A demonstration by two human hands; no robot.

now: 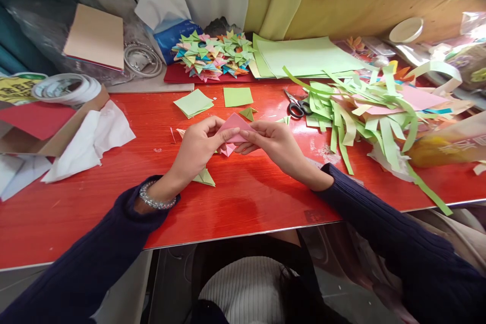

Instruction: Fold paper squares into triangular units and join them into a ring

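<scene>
A pink sheet of origami paper (234,125), its corner pointing away from me, is pinched between both hands above the red table. My left hand (201,143) grips its left side with thumb on top. My right hand (271,143) grips its right side the same way, the two thumbs almost meeting. Under the hands lies another pink folded piece (228,150), partly hidden. A green folded piece (205,177) rests by my left wrist, and a small green folded triangle (248,113) lies just beyond the paper.
Green paper squares (193,103) and a brighter green square (238,96) lie farther back. Black-handled scissors (298,106) sit beside a heap of green paper strips (349,111) at right. Behind stand colourful folded-paper rings (208,55). A cardboard box (76,126) is at left.
</scene>
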